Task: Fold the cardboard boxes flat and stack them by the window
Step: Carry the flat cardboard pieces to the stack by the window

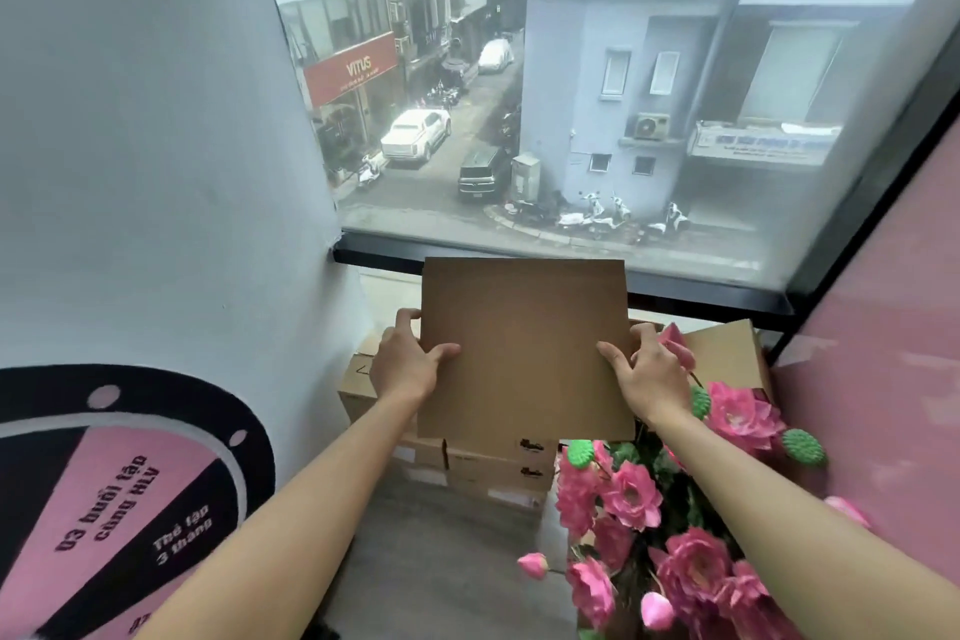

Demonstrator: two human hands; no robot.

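Note:
A flattened brown cardboard box (pixel 524 348) is held in the air in front of the window (pixel 545 94), above a pile of boxes. My left hand (pixel 405 359) grips its left edge, thumb on top. My right hand (pixel 649 374) grips its right edge the same way. Below it lies a stack of cardboard boxes (pixel 493 470) on the floor under the window sill (pixel 384 257). Another flat cardboard piece (pixel 727 353) leans behind the flowers at the right.
Pink artificial flowers (pixel 670 525) with green pods crowd the lower right, close to my right forearm. A white wall (pixel 156 146) with a pink-and-black prize wheel (pixel 119 499) stands left. A pink wall (pixel 883 379) closes the right side. Grey floor (pixel 441 561) lies before the stack.

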